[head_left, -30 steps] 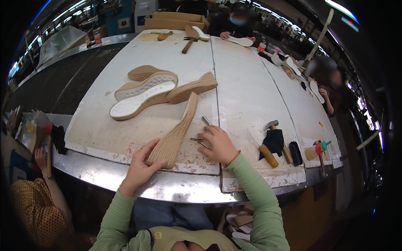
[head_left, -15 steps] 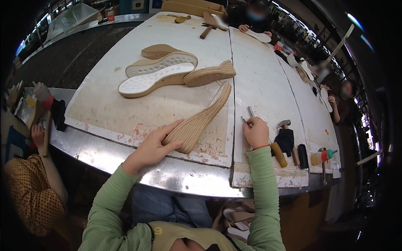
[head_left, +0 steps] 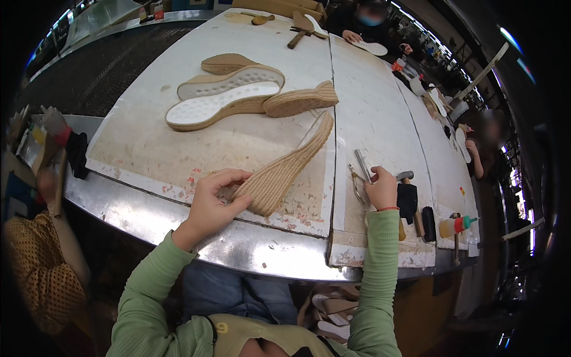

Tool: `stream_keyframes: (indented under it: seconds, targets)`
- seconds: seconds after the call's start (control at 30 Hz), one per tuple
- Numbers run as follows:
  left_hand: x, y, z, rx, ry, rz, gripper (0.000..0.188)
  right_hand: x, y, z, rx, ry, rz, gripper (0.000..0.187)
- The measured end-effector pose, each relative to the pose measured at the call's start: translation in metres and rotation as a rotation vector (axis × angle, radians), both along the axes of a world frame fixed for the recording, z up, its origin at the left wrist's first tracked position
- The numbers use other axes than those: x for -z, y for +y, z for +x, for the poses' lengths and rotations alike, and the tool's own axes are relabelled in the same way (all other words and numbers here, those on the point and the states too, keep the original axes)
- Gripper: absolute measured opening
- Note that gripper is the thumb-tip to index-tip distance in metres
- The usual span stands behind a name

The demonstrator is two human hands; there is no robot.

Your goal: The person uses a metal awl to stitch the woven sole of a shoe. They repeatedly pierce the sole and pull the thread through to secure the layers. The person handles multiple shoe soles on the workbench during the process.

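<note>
Now the right hand sits farther from the wedge sole than a second ago, and the pliers and the metal rod have shifted with it, from close by the sole to the right side of the seam in the bench top. That suggests the tools are set aside for the moment, leaving the sole alone to the left hand. Its fingers grip the thick heel end, the thumb on the near side. The right fingers are bent just beside the pliers; whether they pinch anything, I cannot tell.

The sole is at the front of the bench, left of the seam, its narrow toe slanting away to the upper right. It is tan, with ridges like wound rope along its side and a pale inner edge near the toe. Beyond it lies a white-topped sole.
</note>
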State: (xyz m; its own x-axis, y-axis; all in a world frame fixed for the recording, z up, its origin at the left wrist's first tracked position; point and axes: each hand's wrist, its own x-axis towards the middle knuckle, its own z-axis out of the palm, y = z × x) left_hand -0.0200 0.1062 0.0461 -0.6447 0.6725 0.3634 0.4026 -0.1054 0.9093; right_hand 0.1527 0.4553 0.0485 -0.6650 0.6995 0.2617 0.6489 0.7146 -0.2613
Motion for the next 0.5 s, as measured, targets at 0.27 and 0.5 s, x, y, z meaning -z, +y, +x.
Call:
stream_keyframes:
  seconds: [0.27, 0.5]
  targets:
    - [-0.002, 0.006, -0.006, 0.078, -0.155, 0.019, 0.031, -0.009, 0.008, 0.010, -0.079, -0.004, -0.211, 0.030]
    - [-0.009, 0.010, -0.009, 0.208, -0.091, -0.063, 0.049, -0.059, -0.032, -0.006, -0.389, 0.859, -0.618, 0.016]
